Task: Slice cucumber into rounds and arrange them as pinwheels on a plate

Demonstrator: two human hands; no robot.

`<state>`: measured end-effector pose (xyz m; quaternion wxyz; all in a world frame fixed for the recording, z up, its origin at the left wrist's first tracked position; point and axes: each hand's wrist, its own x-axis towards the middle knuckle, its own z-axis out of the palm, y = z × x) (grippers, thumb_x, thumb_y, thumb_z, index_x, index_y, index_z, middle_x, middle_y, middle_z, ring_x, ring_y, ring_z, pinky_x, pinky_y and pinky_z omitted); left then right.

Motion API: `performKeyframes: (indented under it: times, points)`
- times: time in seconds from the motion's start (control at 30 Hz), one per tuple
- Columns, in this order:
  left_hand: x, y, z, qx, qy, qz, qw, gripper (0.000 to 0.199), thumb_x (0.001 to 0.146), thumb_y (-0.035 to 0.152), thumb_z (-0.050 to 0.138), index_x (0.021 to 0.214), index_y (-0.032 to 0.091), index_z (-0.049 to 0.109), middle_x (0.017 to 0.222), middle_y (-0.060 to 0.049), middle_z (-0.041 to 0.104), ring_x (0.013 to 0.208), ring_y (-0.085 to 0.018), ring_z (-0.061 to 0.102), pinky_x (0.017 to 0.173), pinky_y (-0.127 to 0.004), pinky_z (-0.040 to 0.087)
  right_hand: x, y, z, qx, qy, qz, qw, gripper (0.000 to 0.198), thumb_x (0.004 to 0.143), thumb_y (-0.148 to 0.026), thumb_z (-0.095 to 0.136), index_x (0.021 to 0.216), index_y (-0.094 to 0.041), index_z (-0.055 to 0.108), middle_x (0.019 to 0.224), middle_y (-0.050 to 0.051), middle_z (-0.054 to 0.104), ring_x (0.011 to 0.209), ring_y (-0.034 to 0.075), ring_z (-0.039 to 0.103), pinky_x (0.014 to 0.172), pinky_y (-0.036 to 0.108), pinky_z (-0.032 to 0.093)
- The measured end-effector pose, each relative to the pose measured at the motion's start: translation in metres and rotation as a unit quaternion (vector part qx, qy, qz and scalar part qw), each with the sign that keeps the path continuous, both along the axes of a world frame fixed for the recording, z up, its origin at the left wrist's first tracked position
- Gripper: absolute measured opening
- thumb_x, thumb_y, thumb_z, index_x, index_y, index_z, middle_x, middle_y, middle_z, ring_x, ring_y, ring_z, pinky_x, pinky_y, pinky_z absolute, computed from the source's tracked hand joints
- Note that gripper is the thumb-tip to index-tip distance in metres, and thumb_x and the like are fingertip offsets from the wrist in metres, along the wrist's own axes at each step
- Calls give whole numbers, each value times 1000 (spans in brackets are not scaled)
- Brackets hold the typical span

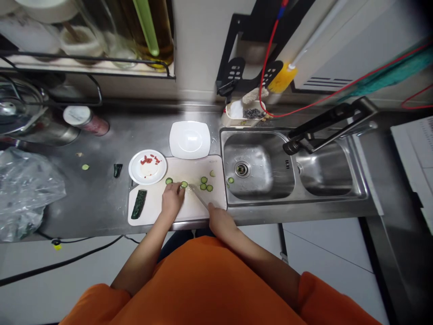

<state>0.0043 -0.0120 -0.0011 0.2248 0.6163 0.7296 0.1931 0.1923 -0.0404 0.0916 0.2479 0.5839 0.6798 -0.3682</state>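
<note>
On the white cutting board (pixel 155 212), my left hand (pixel 172 201) is closed around a short piece of cucumber, whose pale cut end (pixel 184 184) shows at the fingertips. My right hand (pixel 221 222) grips a knife (pixel 199 197), its blade slanting up and left towards that cut end. Several cucumber slices (pixel 203 186) lie right of the blade, and one slice (pixel 168 180) lies just beyond my left hand. A longer piece of dark green cucumber (pixel 139 204) rests at the board's left end.
A round plate (pixel 134 175) with red bits overlaps the board's back left corner; a square white plate (pixel 190 139) stands behind. The double sink (pixel 260 164) with its black faucet (pixel 314 128) is right. Left are a cucumber end (pixel 117 170), a jar (pixel 86 120) and a plastic bag (pixel 29 194).
</note>
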Motion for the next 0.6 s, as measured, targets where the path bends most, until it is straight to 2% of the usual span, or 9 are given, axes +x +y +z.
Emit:
performKeyframes:
  times: [0.4,0.6]
  points:
    - [2,2,0,17,-21,14,1000,19,80,23,56,94,16,66,87,-8,64,86,-22,59,82,-33,46,-18,12,2,23,15,29,999,38,85,-3,32,120,-13,45,95,15,67,96,25,64,73,31,47]
    - [2,2,1,14,-23,15,1000,20,79,23,56,95,16,66,88,-8,64,87,-22,59,83,-33,47,-20,14,5,5,11,29,1000,39,86,-4,32,123,-12,42,99,16,66,98,25,63,75,31,47]
